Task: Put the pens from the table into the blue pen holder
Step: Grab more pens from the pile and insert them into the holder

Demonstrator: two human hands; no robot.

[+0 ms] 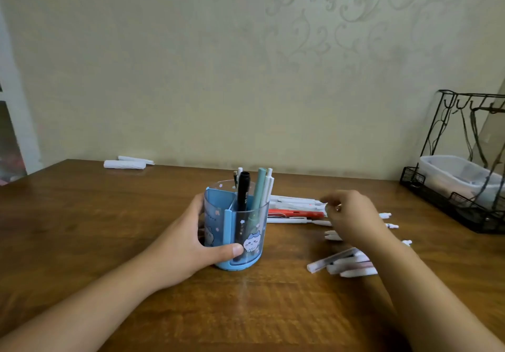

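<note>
The blue pen holder (247, 239) stands on the wooden table (109, 215) near the middle, with a black pen (242, 192), a teal pen (258, 189) and white pens upright inside it. My left hand (191, 245) grips the holder from its left side, thumb across the front. My right hand (352, 215) hovers blurred over the loose pens to the right, fingers bent downward; whether it holds one is unclear. A red pen (295, 212) and several white pens (295, 201) lie behind it. More white pens (341, 265) lie near my right forearm.
A black wire rack (464, 160) holding a clear plastic tub (453, 174) stands at the right edge of the table. Two rolled white papers (124, 164) lie at the back left by the wall.
</note>
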